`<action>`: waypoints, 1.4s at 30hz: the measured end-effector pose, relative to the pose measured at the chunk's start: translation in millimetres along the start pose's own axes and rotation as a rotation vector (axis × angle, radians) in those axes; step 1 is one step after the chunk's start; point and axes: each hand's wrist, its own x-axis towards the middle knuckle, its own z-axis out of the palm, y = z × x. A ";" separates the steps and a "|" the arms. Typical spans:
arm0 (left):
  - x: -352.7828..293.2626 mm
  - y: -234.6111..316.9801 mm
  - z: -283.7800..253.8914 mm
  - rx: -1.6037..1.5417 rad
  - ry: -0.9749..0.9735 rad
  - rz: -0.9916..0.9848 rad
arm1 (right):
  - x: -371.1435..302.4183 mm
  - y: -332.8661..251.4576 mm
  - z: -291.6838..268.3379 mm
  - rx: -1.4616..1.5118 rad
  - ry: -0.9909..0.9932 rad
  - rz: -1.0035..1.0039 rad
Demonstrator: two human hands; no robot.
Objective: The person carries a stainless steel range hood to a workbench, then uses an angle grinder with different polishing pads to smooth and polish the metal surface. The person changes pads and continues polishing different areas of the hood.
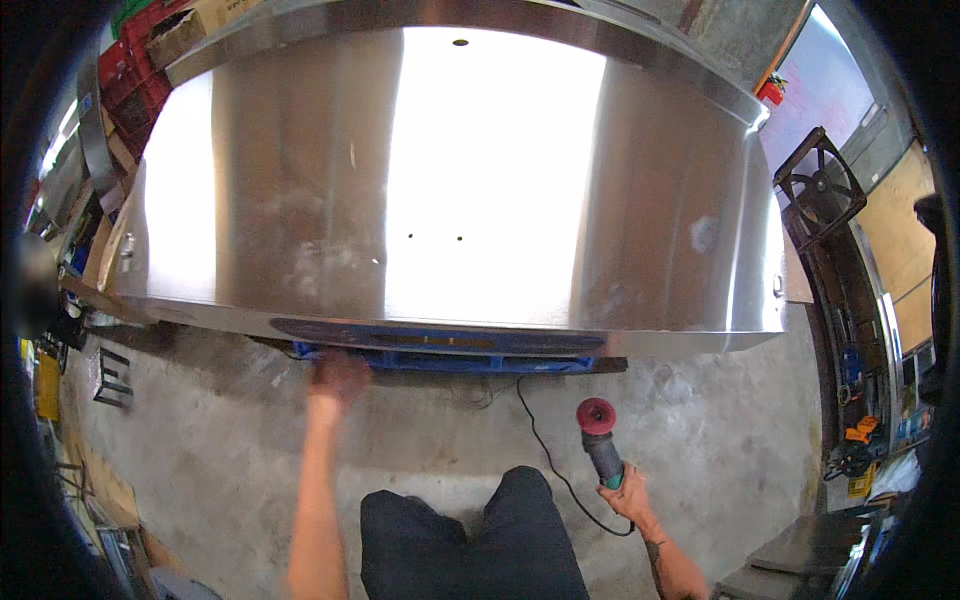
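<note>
A large polished sheet-metal panel with a few small holes spans the view in front of me. Its bent front edge faces me, and a blue pallet shows beneath it. In my right hand is an angle grinder with a reddish round disc, held clear of the panel, its disc end pointing away from me. A black cord runs from the grinder across the floor toward the pallet. My left hand is close to the panel's front edge, smeared by motion, so its fingers do not show clearly.
A concrete floor lies below. At the right stand a black-framed fan and a shelf with tools, including an orange tool. Red crates are at the far left, and a small metal frame rests on the left floor.
</note>
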 end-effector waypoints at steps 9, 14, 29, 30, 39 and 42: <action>-378.1 -24.9 128.4 0.349 -0.477 -0.635 | -171.9 -159.3 -167.7 0.109 -0.207 -0.254; -505.6 66.8 176.5 -0.102 -0.422 -0.519 | -268.6 -254.5 -246.8 0.309 -0.297 -0.433; -873.6 235.8 100.5 -0.718 0.374 0.255 | -534.8 -260.8 -303.7 0.620 -0.780 -1.110; -908.9 241.6 86.0 -0.748 0.425 0.318 | -560.4 -265.7 -296.3 0.561 -0.796 -1.188; -1171.3 312.3 -32.9 -0.519 0.455 0.886 | -661.9 -305.7 -183.0 -0.017 -0.929 -1.618; -1251.7 341.0 -71.0 -0.276 0.649 0.973 | -734.9 -300.3 -134.4 -0.179 -1.126 -1.538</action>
